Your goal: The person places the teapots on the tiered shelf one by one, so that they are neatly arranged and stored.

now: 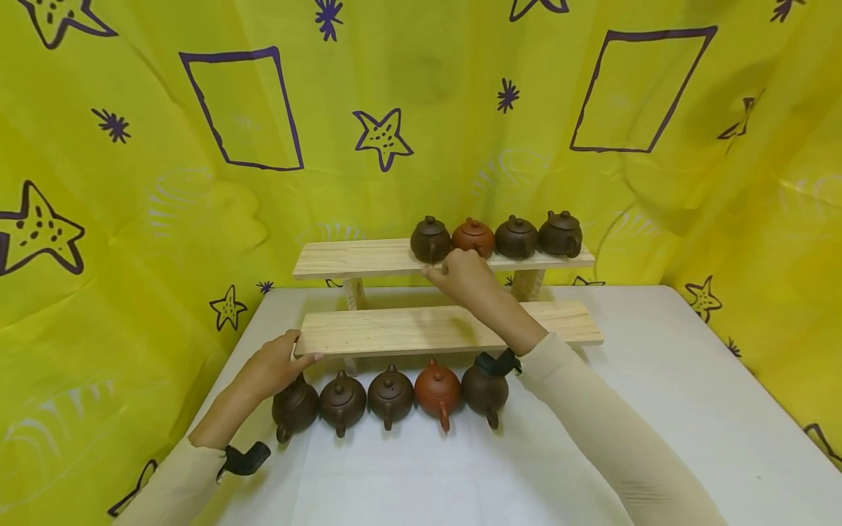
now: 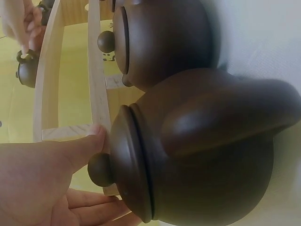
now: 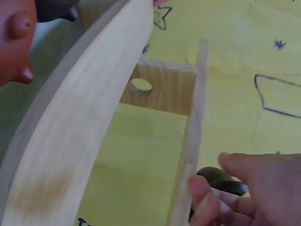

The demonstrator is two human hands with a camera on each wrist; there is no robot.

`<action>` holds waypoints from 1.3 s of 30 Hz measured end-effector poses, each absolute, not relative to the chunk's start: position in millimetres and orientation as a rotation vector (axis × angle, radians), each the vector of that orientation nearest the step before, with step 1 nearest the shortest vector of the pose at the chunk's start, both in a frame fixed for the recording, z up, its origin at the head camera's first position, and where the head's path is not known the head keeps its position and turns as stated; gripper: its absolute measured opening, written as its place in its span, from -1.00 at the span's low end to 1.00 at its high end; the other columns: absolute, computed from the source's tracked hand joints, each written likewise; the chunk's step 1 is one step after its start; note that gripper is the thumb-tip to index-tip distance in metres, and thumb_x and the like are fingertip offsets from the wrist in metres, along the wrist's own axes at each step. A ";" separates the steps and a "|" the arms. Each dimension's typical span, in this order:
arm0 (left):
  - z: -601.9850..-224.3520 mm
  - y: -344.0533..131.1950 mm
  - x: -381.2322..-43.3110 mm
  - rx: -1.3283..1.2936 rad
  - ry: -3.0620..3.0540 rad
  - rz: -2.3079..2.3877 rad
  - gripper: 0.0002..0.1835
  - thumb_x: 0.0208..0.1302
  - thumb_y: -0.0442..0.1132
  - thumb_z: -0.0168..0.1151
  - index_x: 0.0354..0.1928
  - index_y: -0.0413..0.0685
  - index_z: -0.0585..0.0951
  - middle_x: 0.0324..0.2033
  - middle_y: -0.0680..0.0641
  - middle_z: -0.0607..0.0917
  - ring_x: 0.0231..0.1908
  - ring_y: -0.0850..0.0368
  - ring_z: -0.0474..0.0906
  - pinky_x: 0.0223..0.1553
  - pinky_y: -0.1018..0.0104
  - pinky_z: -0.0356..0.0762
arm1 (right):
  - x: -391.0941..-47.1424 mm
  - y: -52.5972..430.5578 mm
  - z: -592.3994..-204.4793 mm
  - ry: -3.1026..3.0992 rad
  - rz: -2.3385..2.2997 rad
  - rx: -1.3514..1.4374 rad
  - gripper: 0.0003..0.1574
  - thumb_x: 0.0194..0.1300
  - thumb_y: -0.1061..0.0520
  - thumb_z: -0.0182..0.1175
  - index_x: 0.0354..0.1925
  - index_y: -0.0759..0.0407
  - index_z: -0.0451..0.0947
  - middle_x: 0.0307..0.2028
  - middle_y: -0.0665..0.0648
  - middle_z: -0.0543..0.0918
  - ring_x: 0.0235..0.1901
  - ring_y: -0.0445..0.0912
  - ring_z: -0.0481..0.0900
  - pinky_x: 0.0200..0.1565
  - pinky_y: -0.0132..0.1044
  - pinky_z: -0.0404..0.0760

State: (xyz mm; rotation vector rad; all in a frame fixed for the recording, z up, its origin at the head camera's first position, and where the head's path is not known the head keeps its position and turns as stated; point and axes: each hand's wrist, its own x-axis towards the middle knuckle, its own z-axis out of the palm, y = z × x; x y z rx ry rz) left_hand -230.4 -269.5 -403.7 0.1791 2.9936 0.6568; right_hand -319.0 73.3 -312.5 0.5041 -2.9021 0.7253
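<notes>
My right hand (image 1: 470, 281) is at the front edge of the upper board and pinches the handle of the leftmost dark brown teapot (image 1: 430, 235) there. In the left wrist view that teapot (image 2: 29, 70) shows beyond the boards, fingertips at its handle. In the right wrist view my fingers hide most of it. At the left end of the two-tier wooden shelf (image 1: 395, 329), my left hand (image 1: 272, 365) grips the lower board, thumb on its front edge. Just below this hand sits a dark brown teapot (image 1: 294, 408), its lid knob close to the thumb.
On the upper board stand a reddish teapot (image 1: 473, 232) and two dark ones (image 1: 516, 237). Along the table (image 1: 408, 475), in front of the shelf, runs a row of dark teapots (image 1: 391, 394) with one reddish teapot (image 1: 438, 391). A yellow patterned curtain (image 1: 434, 175) hangs behind.
</notes>
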 end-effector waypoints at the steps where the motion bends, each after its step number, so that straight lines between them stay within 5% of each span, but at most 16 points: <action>1: -403.6 -269.7 -230.5 0.176 2.992 0.658 -0.18 0.54 0.00 0.26 0.44 -0.61 0.26 0.29 -0.62 0.49 0.23 -0.50 0.55 0.14 -0.33 0.57 | -315.1 77.0 -312.3 -2.926 0.721 0.531 -0.15 0.57 -0.21 0.20 -0.84 0.03 0.28 -0.83 -0.09 0.26 -0.77 -0.20 0.25 -0.59 -0.32 0.24; 6: -404.0 -270.1 -230.4 0.159 2.987 0.655 -0.18 0.54 0.01 0.26 0.44 -0.60 0.26 0.29 -0.62 0.49 0.23 -0.50 0.55 0.14 -0.32 0.57 | -293.7 94.6 -317.9 -3.026 0.667 0.631 -0.19 0.57 -0.19 0.20 -0.83 0.03 0.41 -0.80 -0.04 0.56 -0.72 -0.14 0.46 -0.56 -0.30 0.35; 13: -403.8 -269.4 -230.1 0.174 2.990 0.656 -0.20 0.55 0.00 0.25 0.43 -0.61 0.27 0.27 -0.62 0.51 0.20 -0.48 0.57 0.11 -0.31 0.58 | -254.7 114.9 -345.1 -3.071 0.479 0.697 -0.32 0.48 -0.11 0.32 -0.73 0.05 0.37 -0.72 -0.06 0.28 -0.67 -0.15 0.29 -0.58 -0.32 0.24; 20: -402.2 -268.1 -230.6 0.185 2.991 0.651 -0.19 0.55 0.00 0.25 0.44 -0.61 0.26 0.28 -0.62 0.50 0.22 -0.50 0.55 0.13 -0.33 0.57 | -213.9 138.9 -373.7 -3.210 0.319 0.720 -0.44 0.31 -0.25 0.46 -0.57 0.08 0.54 -0.60 0.02 0.53 -0.54 -0.08 0.48 -0.49 -0.17 0.46; 25: -402.3 -268.2 -230.3 0.175 2.983 0.655 -0.19 0.56 0.01 0.24 0.45 -0.60 0.25 0.29 -0.62 0.49 0.23 -0.50 0.55 0.12 -0.32 0.58 | -194.7 152.7 -393.8 -3.244 0.330 0.728 -0.43 0.24 -0.23 0.50 -0.60 0.05 0.48 -0.56 0.03 0.50 -0.49 -0.06 0.47 -0.45 -0.08 0.49; 39: -403.2 -267.5 -230.6 0.137 2.971 0.657 -0.14 0.55 0.04 0.24 0.46 -0.61 0.22 0.33 -0.63 0.45 0.27 -0.52 0.50 0.17 -0.33 0.55 | -183.5 171.2 -421.4 -3.259 0.574 0.498 -0.49 0.21 0.11 0.31 -0.71 0.02 0.25 -0.69 -0.05 0.27 -0.65 -0.18 0.19 -0.56 -0.30 0.17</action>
